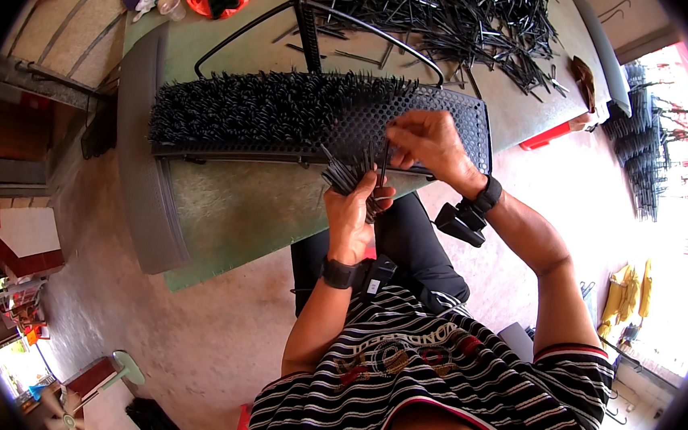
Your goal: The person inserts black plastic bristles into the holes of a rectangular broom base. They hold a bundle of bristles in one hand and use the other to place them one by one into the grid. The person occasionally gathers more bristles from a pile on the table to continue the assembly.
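The left hand point(352, 212) is clenched around a bundle of black pins point(345, 175). Just above it, the right hand point(426, 141) pinches 1 black pin point(383, 165) against the perforated black panel point(448, 118).

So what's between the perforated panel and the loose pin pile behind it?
In the head view, a bent black wire frame over bare tabletop, between the panel and the pin pile.
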{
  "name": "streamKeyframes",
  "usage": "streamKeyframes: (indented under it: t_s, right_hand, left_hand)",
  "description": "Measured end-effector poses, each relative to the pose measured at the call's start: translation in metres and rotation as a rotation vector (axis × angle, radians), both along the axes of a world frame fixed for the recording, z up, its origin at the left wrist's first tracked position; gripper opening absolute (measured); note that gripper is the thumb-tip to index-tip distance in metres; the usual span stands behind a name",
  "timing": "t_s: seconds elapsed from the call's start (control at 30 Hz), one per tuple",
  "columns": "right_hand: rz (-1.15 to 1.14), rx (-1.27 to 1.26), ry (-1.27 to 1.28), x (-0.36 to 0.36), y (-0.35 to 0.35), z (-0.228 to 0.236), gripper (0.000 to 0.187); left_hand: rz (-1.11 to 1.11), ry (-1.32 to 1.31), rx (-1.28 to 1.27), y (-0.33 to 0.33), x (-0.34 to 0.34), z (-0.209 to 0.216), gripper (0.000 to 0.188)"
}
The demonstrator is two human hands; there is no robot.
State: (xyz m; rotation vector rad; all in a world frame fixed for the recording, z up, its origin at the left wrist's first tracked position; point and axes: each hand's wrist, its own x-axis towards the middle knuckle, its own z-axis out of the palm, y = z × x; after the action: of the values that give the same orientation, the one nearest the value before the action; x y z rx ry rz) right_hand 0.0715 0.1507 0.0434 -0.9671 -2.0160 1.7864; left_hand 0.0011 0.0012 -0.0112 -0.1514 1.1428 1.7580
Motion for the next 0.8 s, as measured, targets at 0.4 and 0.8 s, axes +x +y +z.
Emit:
streamKeyframes:
  t_s: [0.4, 0.8]
  right_hand:
    - [-0.182, 0.698, 0.26, -0.016, 0.031, 0.003, 0.018]
    - [0.097, 1.077, -0.022, -0.014, 0.033, 0.0, 0.013]
  left_hand:
    - [0.011, 0.078, -0.009, 0.0, 0.003, 0.009, 0.017]
    - [-0.034, 0.102, -0.018, -0.001, 0.002, 0.013, 0.015]
